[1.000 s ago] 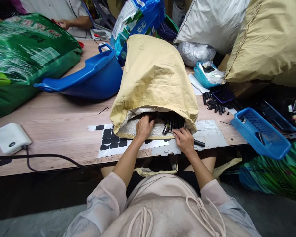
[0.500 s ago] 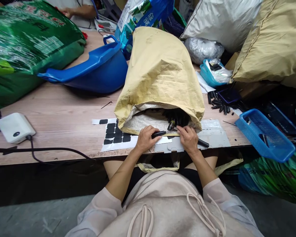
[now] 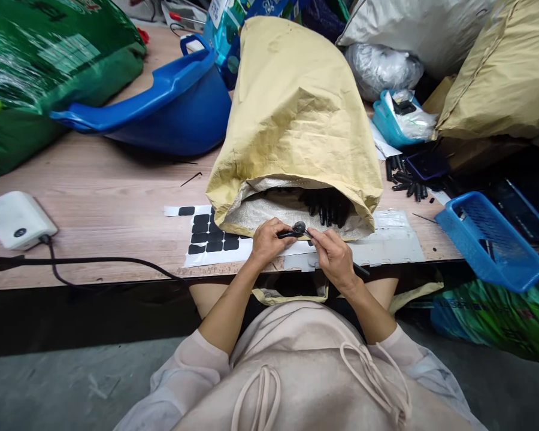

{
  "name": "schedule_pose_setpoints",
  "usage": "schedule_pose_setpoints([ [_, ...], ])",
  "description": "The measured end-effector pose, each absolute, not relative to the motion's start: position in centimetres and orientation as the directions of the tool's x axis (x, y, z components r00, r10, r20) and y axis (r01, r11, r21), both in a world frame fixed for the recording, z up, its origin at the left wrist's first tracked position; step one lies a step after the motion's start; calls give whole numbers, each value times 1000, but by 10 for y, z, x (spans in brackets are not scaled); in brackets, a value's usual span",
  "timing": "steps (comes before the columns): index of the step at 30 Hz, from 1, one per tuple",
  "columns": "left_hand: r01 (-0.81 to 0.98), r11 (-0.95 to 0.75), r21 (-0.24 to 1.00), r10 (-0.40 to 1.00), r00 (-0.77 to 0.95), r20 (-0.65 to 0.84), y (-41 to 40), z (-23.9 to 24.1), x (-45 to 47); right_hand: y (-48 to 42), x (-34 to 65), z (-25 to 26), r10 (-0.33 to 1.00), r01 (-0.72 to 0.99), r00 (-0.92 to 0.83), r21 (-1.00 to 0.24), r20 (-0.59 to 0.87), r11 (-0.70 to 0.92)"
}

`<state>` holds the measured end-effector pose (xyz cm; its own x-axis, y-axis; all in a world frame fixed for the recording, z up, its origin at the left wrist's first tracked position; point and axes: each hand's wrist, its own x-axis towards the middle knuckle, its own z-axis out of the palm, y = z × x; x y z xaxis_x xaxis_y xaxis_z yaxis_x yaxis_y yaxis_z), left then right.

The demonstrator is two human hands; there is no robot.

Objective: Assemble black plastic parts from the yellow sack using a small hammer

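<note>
My left hand [image 3: 267,244] is closed around a slim black tube-shaped part [image 3: 287,234] in front of the sack's mouth. A small round black end piece [image 3: 299,227] shows at the tube's right end. My right hand [image 3: 335,254] grips a thin tool with a black handle [image 3: 362,271], which sticks out behind the palm. The tool's metal tip meets the round end piece; its exact kind I cannot make out. Just beyond both hands, the yellow woven sack [image 3: 296,120] lies with its mouth towards me. Several black tube-shaped parts [image 3: 327,209] are inside it.
A sheet of black stickers [image 3: 200,229] lies left of my hands. A blue basin [image 3: 161,114] and white box with a cable [image 3: 18,220] are further left. To the right are a blue basket [image 3: 489,239], loose black parts [image 3: 408,182] and a second sack [image 3: 503,90].
The tool's tip has come left from the sack's mouth to the part in my left hand. The round end piece now shows there. The camera view has shifted slightly.
</note>
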<state>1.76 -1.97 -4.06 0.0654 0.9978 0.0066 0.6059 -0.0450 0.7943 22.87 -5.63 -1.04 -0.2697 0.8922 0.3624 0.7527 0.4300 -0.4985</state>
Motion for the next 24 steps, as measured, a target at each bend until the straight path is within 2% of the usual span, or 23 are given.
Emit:
schedule_pose_setpoints([
  [7, 609, -56, 791, 998, 52, 31, -21, -42, 19, -60, 225, -18, 861, 792, -333, -382, 384, 476],
  [19, 623, -57, 780, 998, 39, 42, -22, -42, 21, -57, 236, -21, 897, 780, -253, -472, 363, 411],
  [24, 629, -82, 773, 997, 53, 62, -22, -43, 20, -44, 246, -27, 884, 805, -206, -442, 419, 396],
])
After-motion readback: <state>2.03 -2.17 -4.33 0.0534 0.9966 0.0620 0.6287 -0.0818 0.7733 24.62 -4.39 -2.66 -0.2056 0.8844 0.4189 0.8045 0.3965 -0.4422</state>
